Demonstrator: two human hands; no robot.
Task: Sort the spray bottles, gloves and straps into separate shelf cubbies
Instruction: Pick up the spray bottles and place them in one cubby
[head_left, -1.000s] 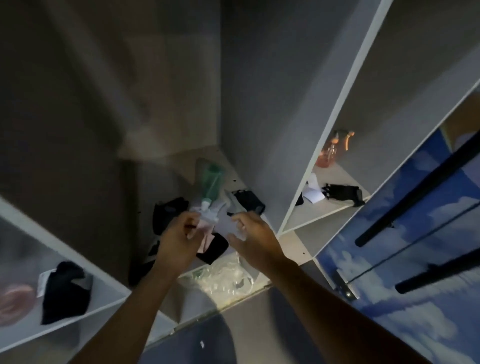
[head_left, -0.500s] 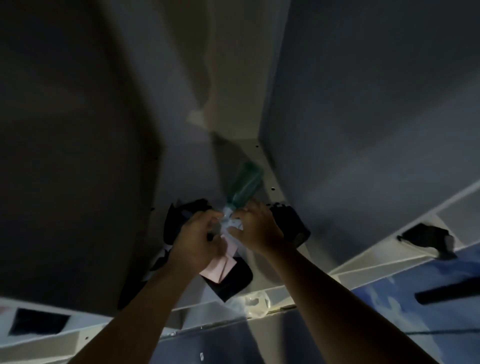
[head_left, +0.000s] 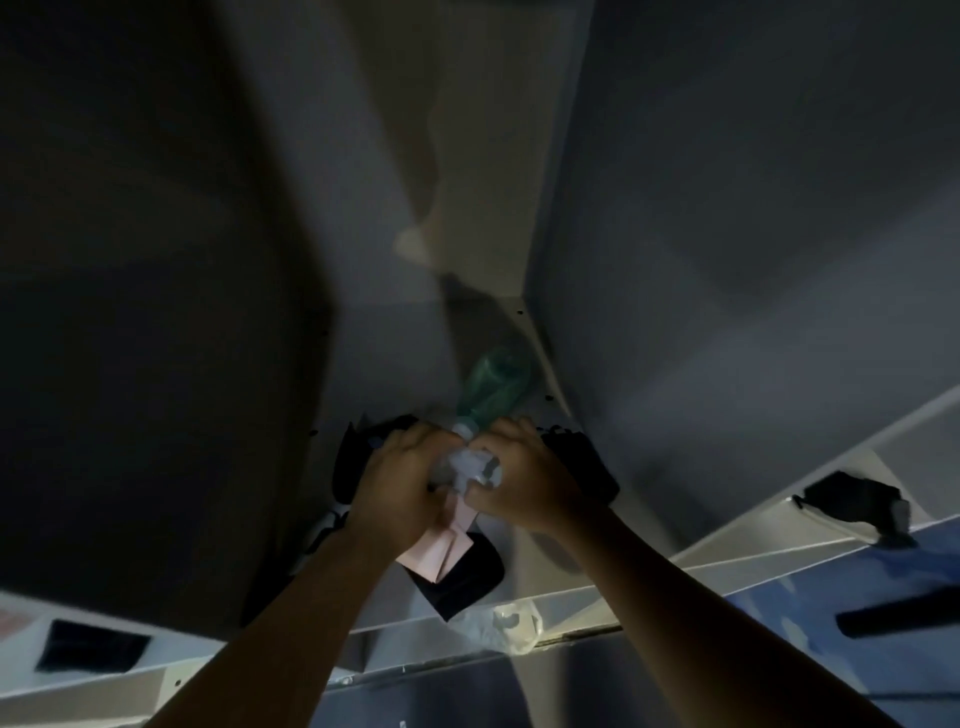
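Both hands, left hand and right hand, curl fingers around one green spray bottle's crumpled wrapping

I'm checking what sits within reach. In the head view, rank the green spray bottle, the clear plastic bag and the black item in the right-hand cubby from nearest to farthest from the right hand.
From the right hand:
1. Green spray bottle, just above it.
2. Clear plastic bag, below at the shelf's front edge.
3. Black item, far right, next cubby.
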